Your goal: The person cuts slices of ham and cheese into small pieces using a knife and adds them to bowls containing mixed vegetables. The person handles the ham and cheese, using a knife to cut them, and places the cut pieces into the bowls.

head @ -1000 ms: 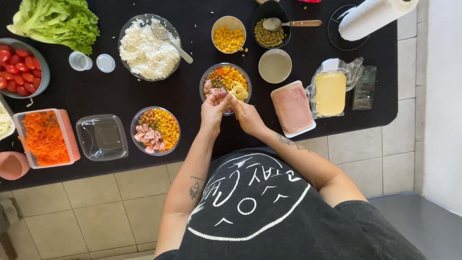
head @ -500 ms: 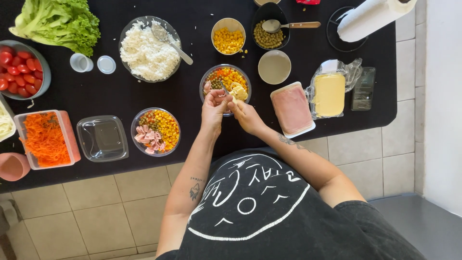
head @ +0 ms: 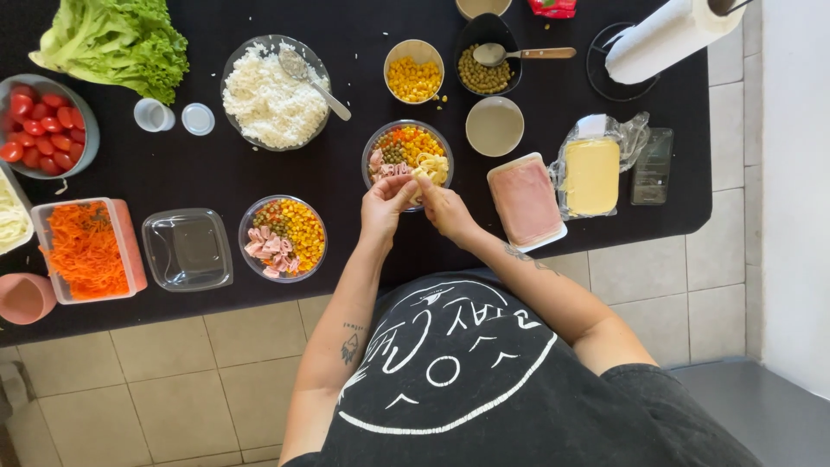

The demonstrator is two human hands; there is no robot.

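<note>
Fingertips of both hands are meeting over the near rim of the mixed bowl (head: pixel 406 154), so the grip is hard to read: left hand (head: pixel 385 207) and right hand (head: pixel 445 212) are pressing together at the tips, seemingly pinching a pale yellow strip, exact hold not clear. That bowl is sitting dead centre of the black table (head: pixel 346 216), carrying peas, corn, carrot, ham pieces and yellow shreds. Cut off: a white-filled container at 9 o'clock, a pink cup (head: pixel 24 297) at 8, a tan bowl and red packet at 12, paper towel roll (head: pixel 661 39) at 1. Count: two filled salad bowls, the second (head: pixel 284 238) at 8 o'clock of the hands with corn and ham; one empty clear tub (head: pixel 187 249) beside it. Rice bowl (head: pixel 272 91) with a spoon at 11, corn cup (head: pixel 414 71) at 12, black pea bowl (head: pixel 482 65) with a spoon at 1, one beige saucer (head: pixel 494 126). Ham tray (head: pixel 526 201) and bagged cheese block (head: pixel 592 175) lying at 3. Grated carrot tub (head: pixel 85 249), tomato bowl (head: pixel 39 125) and lettuce (head: pixel 112 39) running 9 to 11. Two small white lids (head: pixel 175 117) near the lettuce.
</note>
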